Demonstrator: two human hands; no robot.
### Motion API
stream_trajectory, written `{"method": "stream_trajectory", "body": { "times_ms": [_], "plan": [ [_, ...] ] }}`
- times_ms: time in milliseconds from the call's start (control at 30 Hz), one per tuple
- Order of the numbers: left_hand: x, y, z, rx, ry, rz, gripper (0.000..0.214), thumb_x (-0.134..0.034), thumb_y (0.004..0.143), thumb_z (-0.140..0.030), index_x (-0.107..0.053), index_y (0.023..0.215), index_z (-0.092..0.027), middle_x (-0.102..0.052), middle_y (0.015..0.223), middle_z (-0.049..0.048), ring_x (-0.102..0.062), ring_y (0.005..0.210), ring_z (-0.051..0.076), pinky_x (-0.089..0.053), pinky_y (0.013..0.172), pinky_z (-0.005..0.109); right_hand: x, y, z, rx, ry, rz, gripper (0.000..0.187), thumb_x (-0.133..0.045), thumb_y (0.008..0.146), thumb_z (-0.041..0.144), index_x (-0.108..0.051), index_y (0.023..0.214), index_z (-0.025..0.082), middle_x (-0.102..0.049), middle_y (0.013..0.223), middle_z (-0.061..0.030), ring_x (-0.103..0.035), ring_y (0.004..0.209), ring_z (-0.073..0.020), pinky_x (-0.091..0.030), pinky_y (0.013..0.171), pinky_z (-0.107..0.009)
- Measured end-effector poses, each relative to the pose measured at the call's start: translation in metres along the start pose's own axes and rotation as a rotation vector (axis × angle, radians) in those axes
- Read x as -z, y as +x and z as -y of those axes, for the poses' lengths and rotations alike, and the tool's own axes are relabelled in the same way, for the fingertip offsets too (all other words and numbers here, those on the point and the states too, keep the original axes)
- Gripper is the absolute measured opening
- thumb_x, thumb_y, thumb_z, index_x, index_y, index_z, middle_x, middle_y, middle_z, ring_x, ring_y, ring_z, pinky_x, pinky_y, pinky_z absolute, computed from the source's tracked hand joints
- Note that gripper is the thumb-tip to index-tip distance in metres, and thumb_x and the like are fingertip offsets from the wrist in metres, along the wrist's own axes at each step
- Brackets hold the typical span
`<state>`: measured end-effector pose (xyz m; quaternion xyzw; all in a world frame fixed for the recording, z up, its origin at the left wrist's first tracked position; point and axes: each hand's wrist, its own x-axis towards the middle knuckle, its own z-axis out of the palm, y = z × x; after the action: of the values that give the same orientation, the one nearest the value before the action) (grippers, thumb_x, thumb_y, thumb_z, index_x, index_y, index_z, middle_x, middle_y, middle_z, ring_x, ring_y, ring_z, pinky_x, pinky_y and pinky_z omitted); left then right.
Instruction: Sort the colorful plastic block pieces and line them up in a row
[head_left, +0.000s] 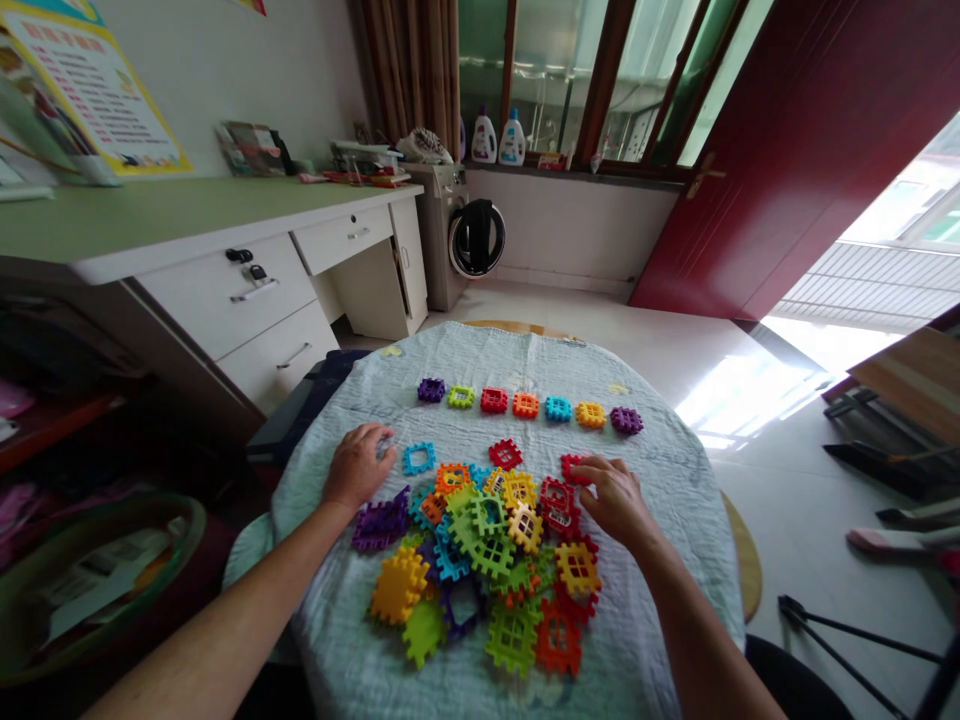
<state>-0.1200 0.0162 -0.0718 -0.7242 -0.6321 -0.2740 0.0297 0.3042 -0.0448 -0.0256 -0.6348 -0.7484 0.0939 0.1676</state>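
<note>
On the cloth at the left of the pile lies my left hand (pixel 360 467), loosely spread and holding nothing I can see. Just right of its fingertips is a blue square-frame interlocking block (pixel 418 458). My right hand (pixel 616 497) has its thumb and fingers on a red interlocking block (pixel 571 467) at the pile's right edge. Below that are more red window blocks (pixel 559 505). A heap of toothed plastic blocks (pixel 487 530), green, yellow, orange, blue and purple, lies between my forearms. A single red block (pixel 505 454) sits apart, above the heap.
Across the table's far part runs a row of small built blocks (pixel 526 404) in mixed colours. A pale blue cloth (pixel 337 400) covers the round table. Beyond are a desk (pixel 225 215), a washing machine (pixel 442 235) with its door ajar, and a red door (pixel 757 150).
</note>
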Motion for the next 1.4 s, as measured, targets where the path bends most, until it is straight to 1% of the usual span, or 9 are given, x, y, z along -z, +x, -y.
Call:
{"method": "stream_trajectory", "body": {
  "times_ms": [167,333,500,700,900,1000,1167,1300,1400],
  "plan": [
    [-0.001,0.000,0.001,-0.004,0.005,-0.001,0.022,-0.051,0.081,-0.030,-0.063,0.096,-0.019,-0.068,0.105,0.0121,-0.062,0.102,0.029,-0.048,0.097,0.043,0.002,-0.002,0.014,0.181,0.091,0.000,0.020,-0.068,0.080,0.032,-0.073,0.099,0.026,-0.067,0.110,-0.0076,-0.056,0.099,-0.0248,-0.042,0.092,-0.043],
    [-0.001,0.000,0.002,-0.005,0.002,0.005,0.024,-0.050,0.082,-0.030,-0.064,0.097,-0.018,-0.068,0.105,0.0132,-0.062,0.103,0.030,-0.048,0.097,0.045,0.000,-0.002,0.025,0.180,0.092,0.151,0.012,-0.072,0.076,0.025,-0.071,0.088,0.022,-0.065,0.099,-0.0072,-0.057,0.092,-0.0223,-0.045,0.086,-0.038],
    [0.000,0.000,0.001,0.000,0.000,0.000,0.022,-0.051,0.081,-0.030,-0.064,0.095,-0.019,-0.069,0.105,0.0121,-0.062,0.102,0.029,-0.049,0.096,0.044,0.003,0.001,0.020,0.239,0.220,0.180,0.008,-0.064,0.083,0.021,-0.072,0.083,0.022,-0.067,0.091,-0.0053,-0.060,0.085,-0.0192,-0.047,0.082,-0.035],
    [0.000,0.000,0.000,0.002,-0.002,0.002,0.022,-0.050,0.081,-0.031,-0.063,0.094,-0.019,-0.069,0.104,0.0119,-0.062,0.101,0.029,-0.049,0.095,0.044,0.003,0.002,0.004,0.162,0.391,0.123,0.018,-0.059,0.090,0.033,-0.073,0.083,0.023,-0.067,0.085,-0.0033,-0.060,0.080,-0.0180,-0.047,0.076,-0.033],
    [0.000,0.000,0.000,-0.006,0.010,0.004,0.022,-0.049,0.082,-0.030,-0.063,0.095,-0.019,-0.068,0.105,0.0126,-0.062,0.101,0.029,-0.049,0.095,0.044,0.002,0.002,0.010,0.131,0.413,0.208,0.014,-0.066,0.083,0.032,-0.068,0.076,0.021,-0.062,0.084,-0.0026,-0.058,0.079,-0.0171,-0.046,0.075,-0.032],
    [-0.001,0.000,0.000,-0.005,0.012,0.008,0.022,-0.050,0.082,-0.030,-0.063,0.096,-0.019,-0.068,0.106,0.0126,-0.062,0.102,0.029,-0.048,0.096,0.044,0.006,0.003,0.010,0.110,0.439,0.139,0.019,-0.059,0.087,0.035,-0.067,0.076,0.021,-0.063,0.083,-0.0033,-0.058,0.079,-0.0179,-0.046,0.075,-0.032],
    [-0.001,-0.001,0.000,-0.010,0.022,0.001,0.023,-0.050,0.082,-0.030,-0.063,0.096,-0.019,-0.068,0.106,0.0125,-0.062,0.102,0.029,-0.048,0.096,0.043,0.014,0.004,-0.008,-0.038,0.428,0.021,0.030,-0.047,0.093,0.041,-0.069,0.088,0.020,-0.068,0.080,-0.0037,-0.060,0.074,-0.0191,-0.046,0.072,-0.032],
    [-0.002,-0.001,0.001,-0.013,0.030,-0.002,0.023,-0.050,0.082,-0.030,-0.063,0.097,-0.018,-0.068,0.106,0.0125,-0.062,0.101,0.029,-0.048,0.095,0.042,0.009,0.003,-0.025,-0.036,0.314,0.020,0.031,-0.047,0.092,0.039,-0.071,0.094,0.019,-0.070,0.088,-0.0071,-0.063,0.080,-0.0214,-0.048,0.077,-0.034],
    [-0.002,-0.001,0.002,-0.013,0.028,-0.002,0.024,-0.050,0.082,-0.031,-0.063,0.097,-0.017,-0.068,0.105,0.0129,-0.062,0.101,0.029,-0.049,0.095,0.043,0.001,0.001,-0.031,-0.048,0.169,-0.057,0.029,-0.054,0.088,0.038,-0.070,0.104,0.019,-0.067,0.095,-0.0098,-0.062,0.089,-0.0246,-0.048,0.083,-0.038]
  ]
}}
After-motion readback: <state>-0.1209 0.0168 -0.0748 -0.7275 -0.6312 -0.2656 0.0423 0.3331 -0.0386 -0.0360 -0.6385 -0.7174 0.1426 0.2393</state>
